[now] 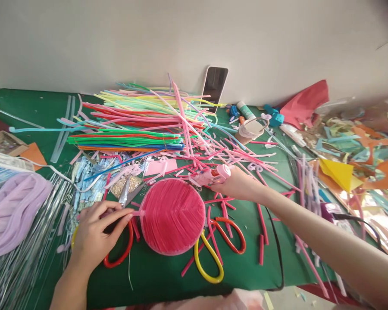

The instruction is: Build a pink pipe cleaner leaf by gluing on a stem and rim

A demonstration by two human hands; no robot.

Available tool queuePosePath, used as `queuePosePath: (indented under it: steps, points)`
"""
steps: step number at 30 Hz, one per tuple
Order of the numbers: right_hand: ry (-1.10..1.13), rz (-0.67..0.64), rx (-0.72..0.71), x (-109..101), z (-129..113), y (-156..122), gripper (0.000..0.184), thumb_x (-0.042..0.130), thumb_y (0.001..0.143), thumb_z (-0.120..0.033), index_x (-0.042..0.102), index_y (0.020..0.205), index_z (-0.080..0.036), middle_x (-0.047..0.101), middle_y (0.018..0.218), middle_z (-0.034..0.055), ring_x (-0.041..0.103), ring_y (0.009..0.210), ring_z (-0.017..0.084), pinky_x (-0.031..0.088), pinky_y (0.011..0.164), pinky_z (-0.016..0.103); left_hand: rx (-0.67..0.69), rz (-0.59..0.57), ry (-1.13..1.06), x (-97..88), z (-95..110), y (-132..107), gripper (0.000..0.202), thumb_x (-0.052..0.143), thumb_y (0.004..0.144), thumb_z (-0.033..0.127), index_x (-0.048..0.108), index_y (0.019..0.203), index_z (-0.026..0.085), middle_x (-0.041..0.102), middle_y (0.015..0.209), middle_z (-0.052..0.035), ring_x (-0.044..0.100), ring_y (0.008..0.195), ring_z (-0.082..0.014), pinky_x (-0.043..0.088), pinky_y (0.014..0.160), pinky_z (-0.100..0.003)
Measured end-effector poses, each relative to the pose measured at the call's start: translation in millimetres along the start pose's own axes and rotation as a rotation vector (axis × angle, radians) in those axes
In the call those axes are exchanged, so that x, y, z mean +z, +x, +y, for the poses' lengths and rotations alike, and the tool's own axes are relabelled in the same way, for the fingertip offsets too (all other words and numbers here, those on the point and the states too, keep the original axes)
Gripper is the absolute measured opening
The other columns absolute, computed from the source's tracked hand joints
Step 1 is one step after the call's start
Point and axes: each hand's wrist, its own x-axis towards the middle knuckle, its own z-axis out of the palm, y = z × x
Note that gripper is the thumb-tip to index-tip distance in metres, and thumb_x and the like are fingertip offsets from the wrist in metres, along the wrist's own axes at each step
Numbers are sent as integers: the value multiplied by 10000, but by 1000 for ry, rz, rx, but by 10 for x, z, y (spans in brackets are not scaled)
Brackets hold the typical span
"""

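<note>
Pinching a slim pink strip [136, 213] between thumb and fingers, the left hand [96, 228] holds it at the left edge of a round crimson disc [173, 217]. The disc lies face up on the green table [245, 271], near the front; its face is covered in soft, fuzzy lines that slant together into a V, and a paler pink band rims it. The right hand [236, 185] grips a smooth pink tool [210, 175] just beyond the disc's upper right; whether the tool's tip touches anything, I cannot tell.

Beside the disc at lower right, scissors [210, 280] show smooth plastic loops, one yellow, one red. More scissors [116, 263] lie partly under the left hand, their metal blades pointing away. Behind, fuzzy stems [126, 140] are heaped in straight, coloured bundles, with short pink bits scattered in front. A flat, glossy phone [215, 84] leans on the plain wall [132, 43]. At far left, a plump lilac coil [17, 211] sits by thin, shiny silver strands [29, 249].
</note>
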Motion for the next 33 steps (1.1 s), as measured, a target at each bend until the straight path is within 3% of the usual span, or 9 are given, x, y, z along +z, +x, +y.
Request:
queuePosePath:
  steps: [3,10,22,33]
  points:
    - [1,12,-14,14,36,-28,98,498,679,-138,572,698,-199,503,579,-53,355,513,90,252,525,245,4,2,-5,3,-1,10,162,619,916,279,774,892,236,628,856,-47,607,774,-208,427,708,-361]
    - [-10,33,-30,43,85,-108,124,466,679,-113,561,679,-193,545,614,-34,398,538,98,273,534,242,12,4,-8,25,-25,6,157,625,913,280,773,901,232,627,864,-49,606,772,-209,432,705,-365]
    - [-62,63,-9,95,169,-267,76,479,686,-140,519,667,-202,482,584,-38,367,536,109,278,564,258,6,29,-4,36,-62,-13,145,629,908,300,769,891,266,636,862,-37,621,757,-206,435,709,-366]
    - [-60,-1,11,111,231,-389,79,472,713,-161,535,685,-201,468,569,-39,347,521,107,257,529,253,24,50,-4,49,-67,-5,122,638,903,289,760,899,277,631,865,-26,620,752,-199,439,721,-366]
